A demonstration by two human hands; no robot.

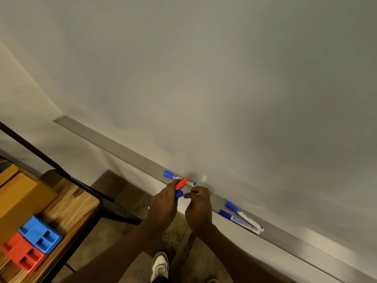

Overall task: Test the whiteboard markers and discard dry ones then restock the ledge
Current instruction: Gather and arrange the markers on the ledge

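Observation:
My left hand (164,203) grips two markers just in front of the ledge: one with a red cap (181,183), one with a blue cap (179,194). My right hand (199,205) is curled beside them at the ledge (126,149), fingers pinched near a small white and blue marker piece (194,184); what it holds is mostly hidden. A blue-capped marker (169,175) lies on the ledge behind my left hand. Two more blue-capped white markers (242,218) lie side by side on the ledge to the right. The whiteboard (224,88) above looks blank.
A wooden table with a black frame (81,199) stands at lower left. On it sit a yellow box (22,199), a blue plastic holder (40,233) and a red one (22,255). My shoe (160,266) is on the patterned floor below.

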